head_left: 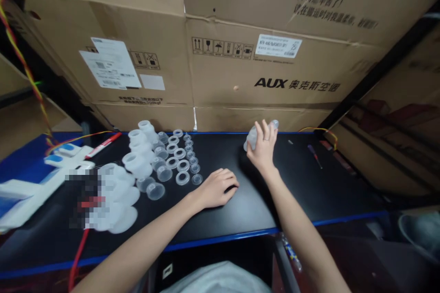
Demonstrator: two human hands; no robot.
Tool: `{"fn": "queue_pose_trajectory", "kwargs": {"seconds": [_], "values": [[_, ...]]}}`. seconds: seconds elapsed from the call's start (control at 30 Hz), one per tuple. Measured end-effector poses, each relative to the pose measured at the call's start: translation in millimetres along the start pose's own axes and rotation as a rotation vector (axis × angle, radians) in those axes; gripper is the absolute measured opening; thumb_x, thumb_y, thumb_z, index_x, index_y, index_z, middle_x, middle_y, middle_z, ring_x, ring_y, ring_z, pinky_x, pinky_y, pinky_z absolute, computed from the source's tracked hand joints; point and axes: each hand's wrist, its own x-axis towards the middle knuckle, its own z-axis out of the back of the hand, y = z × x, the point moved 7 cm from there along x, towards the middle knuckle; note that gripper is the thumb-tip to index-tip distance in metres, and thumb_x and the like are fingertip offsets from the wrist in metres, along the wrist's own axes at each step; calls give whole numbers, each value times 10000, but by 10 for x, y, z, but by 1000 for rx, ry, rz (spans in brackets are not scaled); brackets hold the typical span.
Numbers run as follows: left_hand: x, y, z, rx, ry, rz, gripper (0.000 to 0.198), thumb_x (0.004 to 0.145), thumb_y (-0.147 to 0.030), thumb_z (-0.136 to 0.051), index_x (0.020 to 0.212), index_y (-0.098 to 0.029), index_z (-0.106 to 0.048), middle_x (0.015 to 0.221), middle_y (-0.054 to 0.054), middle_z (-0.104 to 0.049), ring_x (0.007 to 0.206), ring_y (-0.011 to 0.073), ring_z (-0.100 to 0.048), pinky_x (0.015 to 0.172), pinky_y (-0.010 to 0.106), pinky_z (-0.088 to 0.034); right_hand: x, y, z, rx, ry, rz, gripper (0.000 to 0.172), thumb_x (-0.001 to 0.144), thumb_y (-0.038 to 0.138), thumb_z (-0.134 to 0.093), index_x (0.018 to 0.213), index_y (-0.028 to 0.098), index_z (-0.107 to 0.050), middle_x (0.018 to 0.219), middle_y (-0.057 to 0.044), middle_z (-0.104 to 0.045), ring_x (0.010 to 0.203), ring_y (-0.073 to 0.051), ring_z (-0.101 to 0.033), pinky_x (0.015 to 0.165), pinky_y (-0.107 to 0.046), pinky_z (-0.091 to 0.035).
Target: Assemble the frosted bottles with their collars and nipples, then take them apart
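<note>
At the back of the black tabletop, my right hand is closed around a translucent plastic container. A small clear rounded tip shows past its fingers, and the palm hides the middle. My left hand rests on the tabletop with fingers curled and thumb close to the fingertips; nothing shows in the gap. To its left stand rows of clear plastic parts: small caps, flat rings and flared cups. Beyond them are frosted necked containers and overlapping frosted discs.
A large cardboard box walls off the back. At left lie a white and blue plastic frame and a red and white marker. A small screwdriver lies at right. The table has a blue front edge.
</note>
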Motion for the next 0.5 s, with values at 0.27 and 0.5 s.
{"fn": "queue_pose_trajectory", "kwargs": {"seconds": [0.27,0.5], "values": [[0,36,-66,42,-17,10,120,983,-186,-666,1030,-236,-765,1010,24,-788,990,208,-715,905,377,-509,-89,236,35,67,-71,128,727,991,211,-598,1671,211,-343,1711,-191,-370,1651,-436,-228,1301,-770,-230],[9,59,-39,96,13,-9,102,978,-196,-688,1027,-219,-774,1038,39,-801,992,214,-729,925,376,-523,-148,364,-40,171,-85,196,741,994,164,-595,1687,227,-342,1690,-188,-407,1634,-435,-275,1306,-762,-257]]}}
